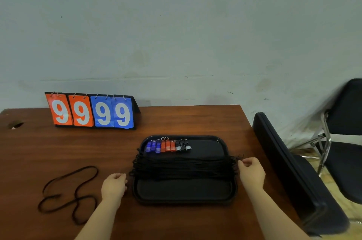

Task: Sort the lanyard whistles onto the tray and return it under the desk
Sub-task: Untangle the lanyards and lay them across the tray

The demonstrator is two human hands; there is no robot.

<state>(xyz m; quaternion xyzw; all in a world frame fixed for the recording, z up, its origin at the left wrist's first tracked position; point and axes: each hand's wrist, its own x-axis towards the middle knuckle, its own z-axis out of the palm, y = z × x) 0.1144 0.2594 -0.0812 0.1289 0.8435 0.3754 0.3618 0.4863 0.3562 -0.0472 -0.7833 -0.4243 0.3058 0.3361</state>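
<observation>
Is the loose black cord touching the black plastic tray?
Apart: head view shows bare wooden desk between loose black cord and black plastic tray.

The left hand and right hand are bare, with both forearms uncovered as far as visible.

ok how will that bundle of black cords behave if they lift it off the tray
Probably floppy: the black cords drape across the tray and spill past both rims. Likely light but apt to tangle, with many thin strands bunched together. Lifting might drag the whistles along, if they are attached.
</observation>
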